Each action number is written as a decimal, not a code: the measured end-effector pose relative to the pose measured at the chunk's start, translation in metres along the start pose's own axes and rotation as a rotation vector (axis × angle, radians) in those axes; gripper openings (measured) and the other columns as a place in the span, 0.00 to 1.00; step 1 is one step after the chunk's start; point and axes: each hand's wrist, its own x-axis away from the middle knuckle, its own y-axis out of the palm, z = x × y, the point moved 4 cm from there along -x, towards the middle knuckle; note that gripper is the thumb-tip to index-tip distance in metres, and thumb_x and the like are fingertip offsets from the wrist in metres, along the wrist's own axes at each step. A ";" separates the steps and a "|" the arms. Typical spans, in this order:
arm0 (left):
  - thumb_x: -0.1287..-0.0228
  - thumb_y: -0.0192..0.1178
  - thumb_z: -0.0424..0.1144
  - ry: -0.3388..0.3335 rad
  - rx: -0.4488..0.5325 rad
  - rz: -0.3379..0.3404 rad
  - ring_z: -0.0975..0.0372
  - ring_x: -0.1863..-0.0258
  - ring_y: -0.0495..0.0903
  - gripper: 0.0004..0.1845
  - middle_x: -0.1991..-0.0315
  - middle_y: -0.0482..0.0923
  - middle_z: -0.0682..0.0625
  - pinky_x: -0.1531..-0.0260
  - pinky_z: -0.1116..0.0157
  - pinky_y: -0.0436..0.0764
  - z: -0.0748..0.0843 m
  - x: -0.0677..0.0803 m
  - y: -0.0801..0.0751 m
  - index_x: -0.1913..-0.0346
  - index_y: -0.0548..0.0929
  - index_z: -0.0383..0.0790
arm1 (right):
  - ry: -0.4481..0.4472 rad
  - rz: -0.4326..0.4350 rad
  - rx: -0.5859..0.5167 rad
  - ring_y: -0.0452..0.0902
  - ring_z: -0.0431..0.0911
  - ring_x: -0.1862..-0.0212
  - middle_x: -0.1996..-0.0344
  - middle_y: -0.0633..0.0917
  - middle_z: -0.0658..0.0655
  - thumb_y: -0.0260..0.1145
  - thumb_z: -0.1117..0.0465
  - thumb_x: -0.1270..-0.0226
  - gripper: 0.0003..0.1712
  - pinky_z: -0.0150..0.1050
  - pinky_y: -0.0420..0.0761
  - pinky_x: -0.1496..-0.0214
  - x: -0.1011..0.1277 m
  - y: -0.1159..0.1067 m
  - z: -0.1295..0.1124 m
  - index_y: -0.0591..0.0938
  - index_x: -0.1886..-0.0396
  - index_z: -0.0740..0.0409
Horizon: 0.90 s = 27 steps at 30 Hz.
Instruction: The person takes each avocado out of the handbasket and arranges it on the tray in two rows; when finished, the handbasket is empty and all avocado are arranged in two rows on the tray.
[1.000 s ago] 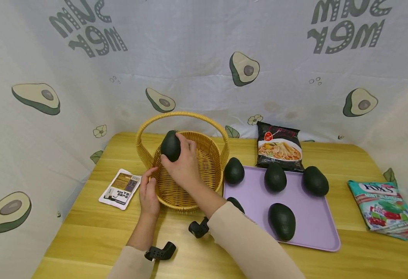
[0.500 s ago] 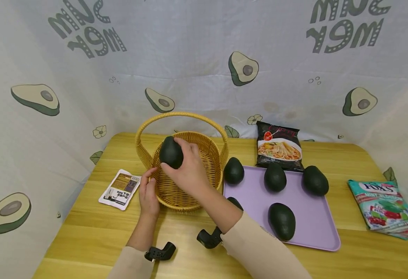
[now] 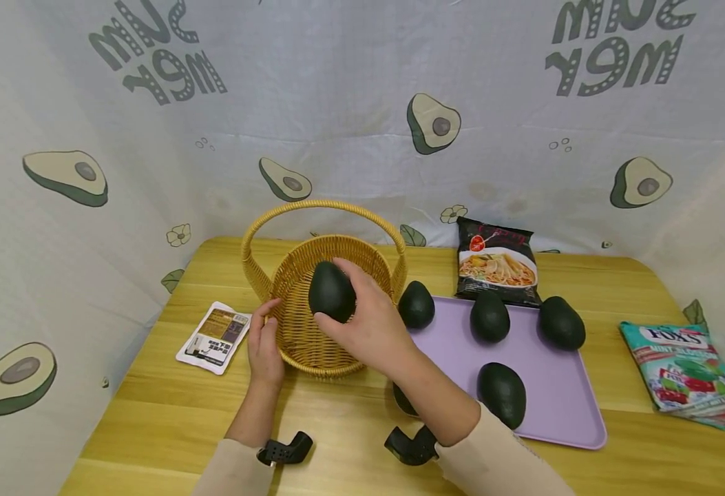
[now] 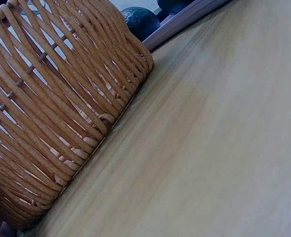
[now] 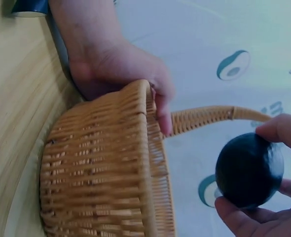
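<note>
The right hand [image 3: 371,324] holds a dark avocado [image 3: 332,291] in a firm grip, with the fingers and thumb curled around it. The avocado is in the air above the opening of the woven basket [image 3: 300,331], near the right part of its rim, and it does not touch the basket. The left hand [image 3: 264,344] grasps the near left rim of the basket, the thumb on the outside; in the right wrist view its fingers [image 5: 163,111] hook over the rim. The basket stands on the bench [image 3: 170,406], towards the far left corner. Just right of the basket lies a purple tray [image 3: 560,406] with more avocados [image 3: 489,316] on it. A noodle packet [image 3: 496,260] stands at the far edge behind the tray, a candy bag [image 3: 684,372] lies near the right edge, and a small sachet [image 3: 215,336] lies left of the basket
</note>
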 end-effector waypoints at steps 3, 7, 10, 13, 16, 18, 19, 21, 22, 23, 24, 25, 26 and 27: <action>0.24 0.38 0.32 -0.002 0.004 0.004 0.67 0.33 0.67 0.22 0.34 0.72 0.37 0.33 0.72 0.64 -0.001 0.000 0.000 0.36 0.74 0.28 | 0.001 -0.017 0.020 0.74 0.52 0.32 0.28 0.72 0.53 0.76 0.48 0.41 0.47 0.57 0.80 0.40 0.008 -0.007 0.004 0.65 0.23 0.37; 0.24 0.38 0.32 -0.008 -0.006 -0.002 0.59 0.27 0.63 0.22 0.33 0.72 0.37 0.26 0.61 0.56 -0.002 0.000 -0.001 0.36 0.74 0.29 | 0.014 -0.035 0.033 0.75 0.52 0.34 0.29 0.72 0.53 0.77 0.47 0.41 0.48 0.57 0.81 0.42 0.020 -0.018 0.012 0.65 0.23 0.33; 0.24 0.37 0.33 -0.010 -0.005 -0.011 0.54 0.24 0.59 0.22 0.32 0.70 0.36 0.24 0.52 0.51 -0.003 0.000 -0.002 0.36 0.73 0.29 | 0.022 -0.049 0.054 0.77 0.52 0.36 0.28 0.72 0.54 0.77 0.47 0.41 0.48 0.56 0.82 0.44 0.027 -0.027 0.020 0.65 0.23 0.33; 0.24 0.37 0.33 -0.012 0.006 -0.015 0.52 0.24 0.59 0.22 0.32 0.70 0.36 0.23 0.49 0.50 -0.003 0.000 -0.002 0.36 0.73 0.28 | 0.038 -0.060 0.093 0.78 0.52 0.38 0.29 0.72 0.54 0.76 0.45 0.41 0.47 0.57 0.82 0.45 0.034 -0.035 0.029 0.65 0.23 0.33; 0.24 0.37 0.33 -0.018 0.014 -0.014 0.53 0.24 0.59 0.22 0.32 0.69 0.37 0.23 0.51 0.50 -0.003 0.000 -0.002 0.36 0.73 0.28 | 0.048 -0.064 0.134 0.79 0.53 0.38 0.30 0.73 0.54 0.76 0.44 0.41 0.46 0.58 0.82 0.45 0.040 -0.043 0.038 0.66 0.24 0.34; 0.24 0.37 0.33 -0.021 0.016 -0.011 0.54 0.24 0.59 0.22 0.32 0.69 0.37 0.23 0.51 0.50 -0.003 0.000 -0.001 0.36 0.73 0.28 | 0.044 -0.068 0.155 0.79 0.54 0.37 0.29 0.73 0.55 0.76 0.44 0.40 0.46 0.57 0.82 0.45 0.045 -0.049 0.043 0.66 0.24 0.36; 0.25 0.37 0.33 -0.022 0.016 -0.009 0.54 0.24 0.59 0.22 0.32 0.69 0.37 0.23 0.52 0.51 -0.003 0.000 -0.001 0.36 0.73 0.28 | 0.042 -0.071 0.161 0.78 0.54 0.37 0.29 0.73 0.55 0.76 0.45 0.40 0.46 0.56 0.83 0.45 0.047 -0.052 0.045 0.67 0.24 0.37; 0.25 0.37 0.33 -0.020 0.015 -0.006 0.55 0.24 0.59 0.22 0.31 0.69 0.37 0.24 0.53 0.51 -0.003 0.000 -0.001 0.36 0.73 0.28 | 0.044 -0.074 0.181 0.78 0.54 0.37 0.29 0.73 0.56 0.76 0.46 0.40 0.46 0.55 0.83 0.46 0.051 -0.058 0.048 0.67 0.24 0.39; 0.25 0.37 0.33 -0.020 0.016 -0.005 0.55 0.25 0.59 0.22 0.31 0.69 0.37 0.24 0.53 0.51 -0.003 0.000 -0.001 0.36 0.73 0.28 | 0.050 -0.077 0.190 0.78 0.55 0.37 0.29 0.73 0.57 0.76 0.46 0.39 0.45 0.55 0.84 0.46 0.054 -0.062 0.050 0.67 0.23 0.40; 0.25 0.37 0.33 -0.019 0.015 -0.004 0.55 0.25 0.60 0.22 0.31 0.69 0.37 0.24 0.54 0.51 -0.003 -0.001 -0.001 0.36 0.73 0.28 | 0.057 -0.077 0.202 0.78 0.55 0.37 0.28 0.73 0.57 0.76 0.46 0.39 0.45 0.55 0.84 0.46 0.056 -0.066 0.052 0.67 0.23 0.40; 0.25 0.37 0.33 -0.019 0.013 -0.004 0.56 0.25 0.60 0.22 0.31 0.69 0.37 0.24 0.55 0.51 -0.003 -0.001 -0.001 0.36 0.73 0.28 | 0.065 -0.076 0.210 0.77 0.55 0.37 0.29 0.73 0.57 0.76 0.47 0.39 0.45 0.54 0.84 0.46 0.058 -0.070 0.055 0.67 0.24 0.41; 0.25 0.37 0.33 -0.019 0.012 -0.005 0.56 0.25 0.60 0.22 0.31 0.69 0.37 0.24 0.55 0.51 -0.003 -0.001 -0.001 0.36 0.73 0.28 | 0.075 -0.075 0.224 0.76 0.55 0.36 0.28 0.73 0.57 0.75 0.47 0.38 0.45 0.54 0.84 0.45 0.061 -0.075 0.057 0.67 0.24 0.42; 0.25 0.37 0.33 -0.018 0.011 -0.006 0.56 0.26 0.60 0.22 0.31 0.69 0.37 0.24 0.55 0.51 -0.003 -0.001 -0.001 0.36 0.73 0.28 | 0.085 -0.073 0.234 0.76 0.56 0.35 0.28 0.73 0.57 0.75 0.46 0.38 0.44 0.55 0.83 0.45 0.063 -0.080 0.060 0.68 0.24 0.42; 0.25 0.37 0.33 -0.018 0.010 -0.007 0.56 0.26 0.60 0.22 0.31 0.69 0.37 0.24 0.55 0.52 -0.003 -0.001 -0.001 0.36 0.73 0.28 | 0.094 -0.071 0.242 0.75 0.56 0.34 0.28 0.72 0.57 0.75 0.46 0.38 0.44 0.56 0.83 0.44 0.066 -0.084 0.062 0.68 0.24 0.42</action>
